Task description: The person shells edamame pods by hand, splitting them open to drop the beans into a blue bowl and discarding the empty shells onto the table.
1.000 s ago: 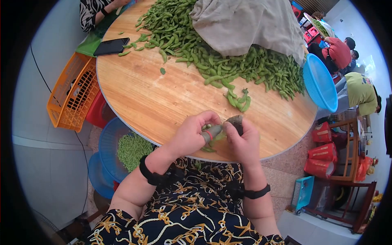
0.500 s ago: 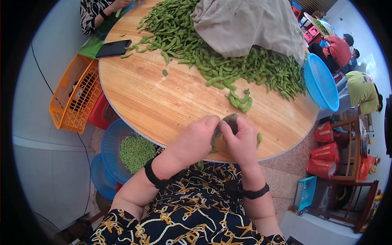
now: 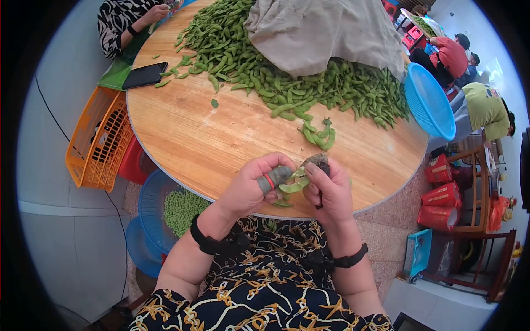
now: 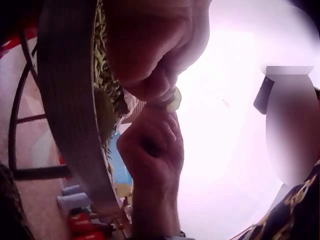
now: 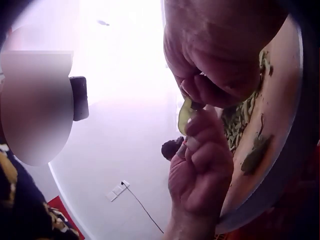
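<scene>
Between left hand (image 3: 248,186) and right (image 3: 334,190); pod (image 3: 294,186)

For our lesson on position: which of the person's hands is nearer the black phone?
Left. In the head view, the left hand is below and right of the black phone; the right hand is below it too, but farther right.

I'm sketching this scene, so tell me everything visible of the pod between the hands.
The pod is light green, slim, slightly curved and fleshy-looking. It is held over the near side of the wooden table, between the left hand and the right hand, both touching it. Part is hidden, so I cannot tell whether it is split.
</scene>
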A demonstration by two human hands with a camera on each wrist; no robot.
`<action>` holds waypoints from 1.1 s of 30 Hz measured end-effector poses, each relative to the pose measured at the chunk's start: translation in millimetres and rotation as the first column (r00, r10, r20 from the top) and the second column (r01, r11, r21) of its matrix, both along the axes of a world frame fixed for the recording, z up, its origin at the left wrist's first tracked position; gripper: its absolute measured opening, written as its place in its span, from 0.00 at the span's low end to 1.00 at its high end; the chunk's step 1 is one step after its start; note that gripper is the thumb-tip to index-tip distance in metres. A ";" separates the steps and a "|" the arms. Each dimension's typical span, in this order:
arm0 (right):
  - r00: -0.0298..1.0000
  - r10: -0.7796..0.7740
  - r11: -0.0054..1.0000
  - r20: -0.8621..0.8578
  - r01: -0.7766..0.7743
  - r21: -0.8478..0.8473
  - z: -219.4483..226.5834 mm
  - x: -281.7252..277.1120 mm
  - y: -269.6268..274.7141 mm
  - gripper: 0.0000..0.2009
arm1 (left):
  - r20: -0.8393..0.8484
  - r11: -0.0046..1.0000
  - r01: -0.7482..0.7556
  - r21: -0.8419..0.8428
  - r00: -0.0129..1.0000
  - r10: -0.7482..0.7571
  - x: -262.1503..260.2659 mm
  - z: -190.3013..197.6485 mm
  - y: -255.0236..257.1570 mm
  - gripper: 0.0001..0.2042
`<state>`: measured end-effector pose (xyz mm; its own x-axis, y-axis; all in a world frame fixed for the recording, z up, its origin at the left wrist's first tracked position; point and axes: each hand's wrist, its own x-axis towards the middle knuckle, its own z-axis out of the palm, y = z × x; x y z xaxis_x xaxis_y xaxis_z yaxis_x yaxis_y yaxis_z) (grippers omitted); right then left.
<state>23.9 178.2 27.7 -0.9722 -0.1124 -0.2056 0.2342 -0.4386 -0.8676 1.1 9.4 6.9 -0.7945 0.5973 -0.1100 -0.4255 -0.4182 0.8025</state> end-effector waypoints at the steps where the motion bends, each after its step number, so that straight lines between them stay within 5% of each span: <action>1: 0.999 0.013 0.998 0.031 -0.011 -0.055 0.5 -0.2 -1.0 0.05 | 0.061 0.997 0.032 0.076 0.997 -0.037 0.3 1.6 -0.9 0.05; 6: 0.996 0.092 0.994 0.020 -0.091 -0.064 2.1 -1.4 10.0 0.06 | 0.143 0.976 0.073 0.206 0.984 -0.104 -3.7 -6.4 -1.4 0.04; 8: 0.987 0.161 0.987 0.012 -0.161 0.009 11.9 -3.9 27.9 0.06 | 0.010 0.983 -0.184 -0.010 0.983 0.184 -5.1 -10.5 2.5 0.06; 9: 0.923 0.355 0.880 -0.150 -0.276 0.387 19.0 -8.2 35.9 0.07 | 0.013 0.983 -0.185 -0.008 0.983 0.185 -5.1 -9.3 2.2 0.06; 10: 0.792 0.571 0.643 -0.218 -0.266 0.718 24.1 -13.4 39.0 0.07 | 0.036 0.982 -0.189 -0.022 0.981 0.189 -4.6 -6.7 1.6 0.06; 11: 0.889 0.451 0.423 -0.079 -0.135 0.896 27.6 -21.6 38.0 0.08 | 0.056 0.981 -0.190 -0.037 0.980 0.191 -4.0 -5.3 1.6 0.07; 12: 0.891 0.446 0.423 -0.080 -0.131 0.896 22.8 -31.6 36.8 0.08 | 0.055 0.982 -0.184 -0.037 0.981 0.186 -3.6 -5.5 2.1 0.07; 14: 0.861 0.391 -0.045 -0.325 0.370 0.928 7.2 -49.7 35.0 0.06 | 0.060 0.983 -0.181 -0.009 0.982 0.181 -3.3 -6.7 5.2 0.06; 17: 0.918 0.335 -0.179 -0.210 0.280 0.943 10.4 -56.0 29.1 0.07 | 0.036 0.979 -0.192 -0.061 0.980 0.194 -2.4 -7.4 6.6 0.07; 18: 0.918 0.335 -0.178 -0.210 0.281 0.943 6.7 -56.1 31.6 0.07 | 0.035 0.979 -0.192 -0.061 0.980 0.194 -1.9 -6.7 6.8 0.07; 20: 0.836 0.380 0.039 -0.395 0.412 0.910 -5.3 -54.2 39.1 0.08 | -0.001 0.971 -0.190 -0.142 0.981 0.192 -0.1 -4.3 7.4 0.10; 21: 0.835 0.382 0.041 -0.395 0.412 0.910 -2.2 -51.1 39.0 0.08 | -0.001 0.971 -0.193 -0.143 0.981 0.195 0.7 -1.3 8.7 0.10; 22: 0.946 0.202 0.360 -0.254 0.169 0.917 3.8 -46.1 37.8 0.08 | -0.002 0.974 -0.187 -0.129 0.982 0.189 1.8 2.6 11.0 0.12; 23: 0.996 0.083 0.665 -0.032 -0.031 0.746 7.4 -40.5 36.1 0.08 | -0.001 0.977 -0.180 -0.118 0.983 0.181 3.1 4.5 12.7 0.14; 24: 0.996 0.084 0.670 -0.031 -0.033 0.742 7.6 -35.2 33.6 0.08 | -0.001 0.976 -0.181 -0.124 0.983 0.182 4.0 4.5 14.2 0.14; 26: 0.990 0.106 0.959 0.095 -0.127 0.254 6.6 -24.3 27.1 0.08 | 0.158 0.972 -0.233 -0.010 0.960 0.232 4.2 3.4 16.5 0.16; 27: 0.990 0.106 0.960 0.094 -0.126 0.249 5.3 -18.1 23.9 0.08 | 0.156 0.972 -0.233 -0.015 0.960 0.233 2.4 0.7 15.8 0.16; 29: 0.943 0.227 0.954 0.244 -0.165 -0.249 2.1 -5.7 17.6 0.08 | 0.117 0.969 -0.127 0.213 0.988 0.103 -0.7 -6.1 14.5 0.16; 33: 0.947 0.295 0.954 0.126 -0.300 0.024 6.3 3.0 9.4 0.11 | 0.068 0.958 -0.186 0.220 0.982 0.175 2.5 -5.5 16.9 0.13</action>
